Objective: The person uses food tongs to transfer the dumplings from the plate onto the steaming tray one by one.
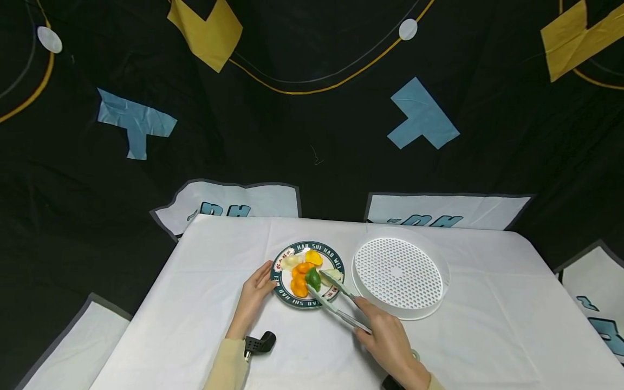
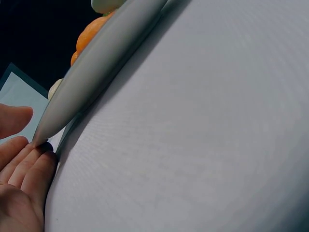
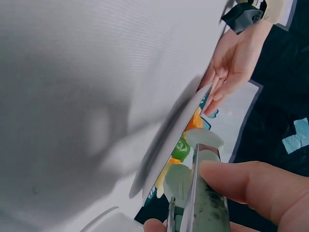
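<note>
A round plate (image 1: 293, 304) with a dark green lettered rim bears several small vegetable-like pieces in orange, yellow and pale cream, and a green pepper-like piece (image 1: 313, 278). At the plate's left edge, the left hand (image 1: 257, 287) touches the rim with nearly straight fingers; its thumb stands apart from them in the left wrist view. The right hand (image 1: 387, 333) grips a pair of tongs (image 1: 341, 313), thumb along one arm in the right wrist view. The tongs' pale tips are spread around the green piece; whether they touch it I cannot tell.
A white round tray (image 1: 397, 273) with a perforated bottom and clear rim stands just right of the plate. White cloth (image 1: 224, 244) covers the table. Behind it hangs a black cloth (image 1: 312, 141) with blue and yellow patches.
</note>
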